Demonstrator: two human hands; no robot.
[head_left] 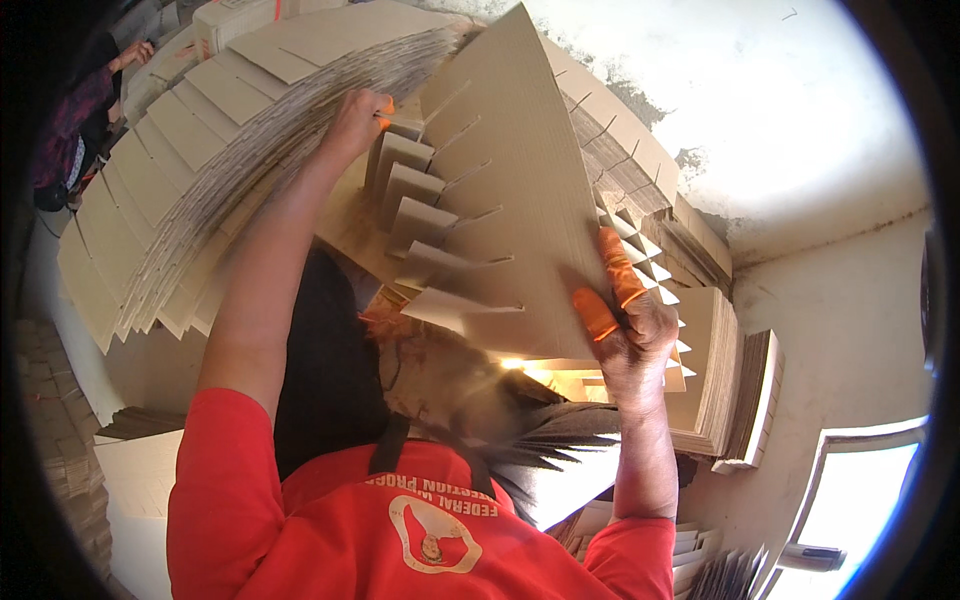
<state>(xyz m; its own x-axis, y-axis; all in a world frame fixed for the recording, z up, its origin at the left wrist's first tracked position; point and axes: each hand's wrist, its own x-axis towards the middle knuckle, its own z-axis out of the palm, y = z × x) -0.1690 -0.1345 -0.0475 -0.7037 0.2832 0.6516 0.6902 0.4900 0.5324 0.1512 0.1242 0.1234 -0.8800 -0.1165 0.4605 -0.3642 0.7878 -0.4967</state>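
A large brown cardboard divider sheet stands tilted in front of me, with a row of slits across it. Several smaller cardboard cross pieces stick out along its left side, and pale notched edges show beyond its right side. At the divider's far left end, my left hand is closed around the last cross pieces; its inner fingers are partly hidden. My right hand grips the right edge, thumb and a finger pressed on the board. Orange finger covers show on both hands.
A long fanned stack of cardboard sheets curves along the left and back. More stacked cardboard stands at the right by the wall. Another person is at the far left. A bright window or door frame is at lower right.
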